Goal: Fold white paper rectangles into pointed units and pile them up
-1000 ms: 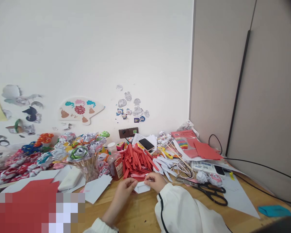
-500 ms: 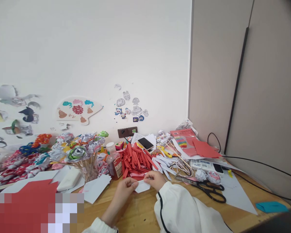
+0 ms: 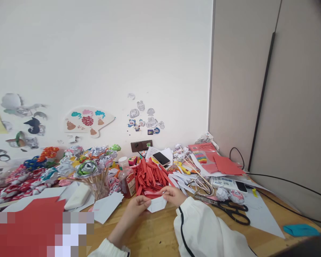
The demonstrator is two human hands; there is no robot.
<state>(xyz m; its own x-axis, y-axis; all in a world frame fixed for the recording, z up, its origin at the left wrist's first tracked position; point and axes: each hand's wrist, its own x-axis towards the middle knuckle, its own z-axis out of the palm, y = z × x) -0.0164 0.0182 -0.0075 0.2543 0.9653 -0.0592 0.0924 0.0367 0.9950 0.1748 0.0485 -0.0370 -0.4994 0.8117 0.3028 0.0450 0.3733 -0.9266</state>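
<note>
- Evidently the widest stretch of visible wood on the table (image 3: pixel 155 237) lies between the two forearms and runs toward the person, below the held work.
- The folded white paper (image 3: pixel 157 205) is held over this near stretch, just in front of the heaped red paper strips (image 3: pixel 152 176), which crowd its far side.
- The left hand (image 3: pixel 136 207) pinches the paper's left end between thumb and fingers; a loose white sheet (image 3: pixel 107 207) lies near that wrist, farther left.
- The right hand (image 3: pixel 174 196) pinches the upper right corner with thumb and forefinger, its knuckles close to the white paper strips (image 3: pixel 180 182).
- To the right, the black-handled scissors (image 3: pixel 234 213) lie beside the right sleeve (image 3: pixel 200 225) and narrow the room there.
- Behind the left hand, the bottle (image 3: pixel 127 184) stands upright beside the red heap.
- The table's right edge slants in near the blue folded piece (image 3: pixel 301 230); its far edge is hidden by the clutter along the wall (image 3: pixel 163 53).
- Compared with half a second ago, the right fingers sit a little higher and farther from the left ones, so more of the paper shows, including its slanted right edge.
- The scissors, bottle and red heap keep their places.
</note>
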